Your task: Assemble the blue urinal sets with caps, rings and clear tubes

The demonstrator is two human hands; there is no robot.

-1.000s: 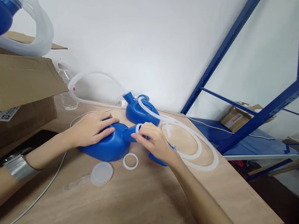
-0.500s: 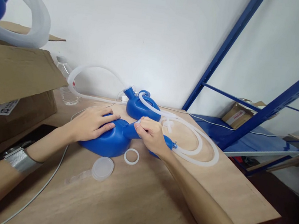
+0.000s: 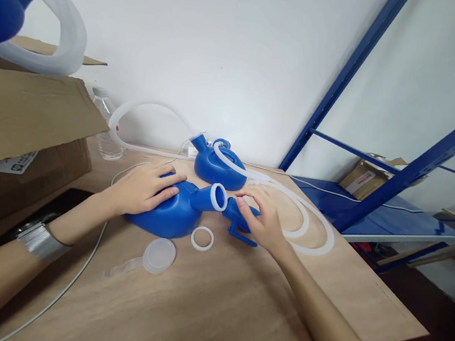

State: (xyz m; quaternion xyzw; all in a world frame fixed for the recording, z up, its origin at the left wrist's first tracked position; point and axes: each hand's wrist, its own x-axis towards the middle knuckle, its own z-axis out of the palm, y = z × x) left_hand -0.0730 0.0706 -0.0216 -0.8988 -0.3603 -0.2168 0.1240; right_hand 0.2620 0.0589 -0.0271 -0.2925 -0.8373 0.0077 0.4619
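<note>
A blue plastic bottle (image 3: pixel 173 214) lies on the wooden table, its short neck tilted up to the right with a white ring (image 3: pixel 219 197) at the mouth. My left hand (image 3: pixel 150 190) lies over the bottle's top and grips it. My right hand (image 3: pixel 265 216) is to the right of the neck, curled over a blue fitting (image 3: pixel 242 214) with a lever-like arm; thumb and forefinger nearly meet at its near end. Part of the fitting is hidden. In front of the bottle lie a loose white ring (image 3: pixel 202 239) and a translucent cap (image 3: pixel 159 255) with a clear strap.
Behind stands another blue bottle (image 3: pixel 219 167) with white tubing (image 3: pixel 328 242) looping right. At left are a cardboard box (image 3: pixel 25 117), a clear water bottle (image 3: pixel 108 138) and a grey cable (image 3: pixel 81 274). A blue metal rack (image 3: pixel 392 215) holds a small carton (image 3: pixel 359 176).
My right hand has left the bottle's neck and moved right to the blue fitting, baring the white ring at the mouth. My left hand stays on the bottle.
</note>
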